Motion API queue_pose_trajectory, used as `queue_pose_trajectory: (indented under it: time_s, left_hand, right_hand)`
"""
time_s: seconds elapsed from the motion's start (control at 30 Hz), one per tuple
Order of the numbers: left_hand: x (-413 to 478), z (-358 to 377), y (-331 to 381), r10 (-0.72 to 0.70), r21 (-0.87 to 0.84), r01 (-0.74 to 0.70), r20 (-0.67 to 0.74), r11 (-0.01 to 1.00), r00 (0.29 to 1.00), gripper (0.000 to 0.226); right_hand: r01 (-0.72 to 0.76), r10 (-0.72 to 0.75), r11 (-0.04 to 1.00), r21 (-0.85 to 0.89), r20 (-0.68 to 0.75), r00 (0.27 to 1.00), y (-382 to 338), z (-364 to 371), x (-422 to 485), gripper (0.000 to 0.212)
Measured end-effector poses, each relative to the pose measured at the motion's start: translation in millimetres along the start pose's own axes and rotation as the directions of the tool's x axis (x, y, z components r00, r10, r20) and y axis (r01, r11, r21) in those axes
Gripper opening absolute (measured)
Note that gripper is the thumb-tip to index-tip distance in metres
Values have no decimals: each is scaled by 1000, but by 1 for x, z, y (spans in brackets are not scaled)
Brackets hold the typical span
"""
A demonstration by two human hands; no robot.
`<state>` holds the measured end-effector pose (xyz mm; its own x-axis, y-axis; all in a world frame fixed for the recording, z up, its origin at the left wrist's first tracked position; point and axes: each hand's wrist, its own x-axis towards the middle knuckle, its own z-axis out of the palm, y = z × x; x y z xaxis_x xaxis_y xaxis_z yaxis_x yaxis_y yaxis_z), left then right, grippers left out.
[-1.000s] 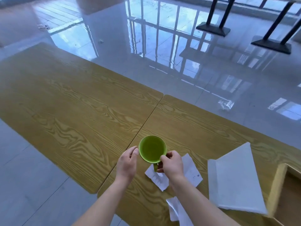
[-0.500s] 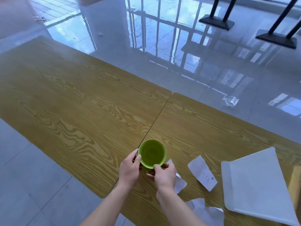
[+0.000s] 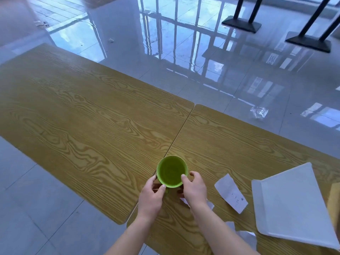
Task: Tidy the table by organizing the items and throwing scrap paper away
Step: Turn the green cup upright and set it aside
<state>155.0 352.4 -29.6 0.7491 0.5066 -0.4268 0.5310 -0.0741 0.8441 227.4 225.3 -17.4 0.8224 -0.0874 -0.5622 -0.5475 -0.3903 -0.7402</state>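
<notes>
- Gripping the green cup from both sides: my left hand is curled round its 8 o'clock side, thumb on the near rim.
- My right hand is curled round the 4 o'clock side, thumb tip on the rim.
- Cup stands upright, mouth up, over the right table, just beside the seam where it meets the left table, toward the near edge. I cannot tell whether its base touches the wood.
- A torn white scrap lies partly under my right wrist, at 5 o'clock of the cup.
- A printed paper slip lies flat at 4 o'clock, apart from my hand.
- A large white envelope lies farther out at 4 o'clock, near the slip but not touching it.
- More crumpled paper sits at 5 o'clock, by the envelope's near corner.
- A clear plastic wrapper lies on the glossy floor at 2 o'clock, beyond the table's far edge.
</notes>
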Motion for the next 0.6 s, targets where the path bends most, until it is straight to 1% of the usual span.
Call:
queue_pose_trajectory:
  time_s: [0.13, 0.33, 0.5, 0.6]
  left_hand:
    - [3, 1, 6, 29, 38, -29, 7, 999, 1000, 45]
    - [4, -1, 7, 61, 73, -62, 15, 995, 998, 45]
    - [2, -1, 8, 89, 93, -89, 6, 992, 996, 47]
    - [0, -2, 8, 104, 101, -104, 1, 989, 995, 47]
  right_hand:
    - [7, -6, 999, -36, 32, 999, 0, 2, 2, 31]
    - [-29, 24, 998, 47, 84, 996, 1, 0, 2, 27]
    - [-58, 42, 991, 121, 131, 991, 2, -2, 2, 19]
    - [-73, 46, 984, 160, 166, 985, 3, -5, 2, 19]
